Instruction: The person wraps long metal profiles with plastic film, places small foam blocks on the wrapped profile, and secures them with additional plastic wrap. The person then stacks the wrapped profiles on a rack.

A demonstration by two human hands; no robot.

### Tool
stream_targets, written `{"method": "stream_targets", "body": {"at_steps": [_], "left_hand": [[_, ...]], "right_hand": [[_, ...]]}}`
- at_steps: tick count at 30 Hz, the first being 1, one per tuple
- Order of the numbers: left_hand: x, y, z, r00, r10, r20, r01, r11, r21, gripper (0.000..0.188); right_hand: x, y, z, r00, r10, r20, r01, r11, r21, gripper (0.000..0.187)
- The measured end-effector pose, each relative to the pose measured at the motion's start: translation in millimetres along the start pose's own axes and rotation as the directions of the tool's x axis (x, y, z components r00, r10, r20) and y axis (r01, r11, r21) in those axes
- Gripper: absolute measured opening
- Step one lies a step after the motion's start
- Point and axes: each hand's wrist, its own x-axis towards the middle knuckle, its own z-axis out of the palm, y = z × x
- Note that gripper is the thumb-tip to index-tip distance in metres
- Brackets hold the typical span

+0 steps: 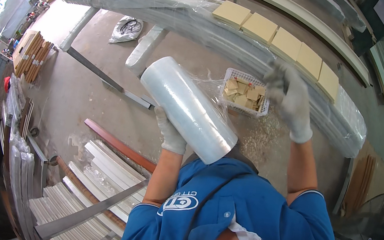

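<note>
A large, shiny roll of clear stretch film [188, 109] lies slanted in front of my body. Wearing a pale work glove, my left hand [171, 132] grips its near left side. A loose sheet of film trails from the roll's far right side. My right hand [291, 97], also gloved, is raised beside a long bundle wrapped in clear film [181, 22]; its fingers are blurred, so I cannot make out whether it holds anything. Several cream square pads [286, 43] sit in a row on top of the bundle.
Padded supports [147, 50] hold up the bundle's left part. A white plastic basket [247, 110] of cream offcuts stands on the floor beyond the roll. White profiles [86, 208] are stacked at lower left, near a reddish bar [120, 144]. Brown boards [34, 56] lean at far left.
</note>
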Motion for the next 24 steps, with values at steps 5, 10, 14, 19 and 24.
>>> {"method": "stream_targets", "body": {"at_steps": [5,10,14,19,24], "left_hand": [[0,1,3,0.998,0.062,0.004,-0.062,0.997,0.038,0.104],[-1,0,1,0.996,0.071,0.050,-0.073,0.996,0.045,0.105],[-2,-1,-7,0.998,0.054,0.039,-0.052,0.998,-0.039,0.108],[1,-4,-18,0.999,-0.038,-0.004,0.037,0.992,-0.117,0.108],[5,-10,-26,0.998,0.060,0.028,-0.059,0.998,-0.023,0.108]], "right_hand": [[-45,48,41,0.937,0.119,0.329,-0.074,0.986,-0.149,0.082],[-52,69,83,0.880,0.295,0.371,-0.414,0.861,0.297,0.038],[-50,58,84,0.925,0.263,0.274,-0.346,0.880,0.325,0.022],[-45,43,81,0.905,0.292,0.308,-0.424,0.598,0.680,0.023],[-30,46,82,0.918,0.222,0.328,-0.396,0.528,0.751,0.025]]}}
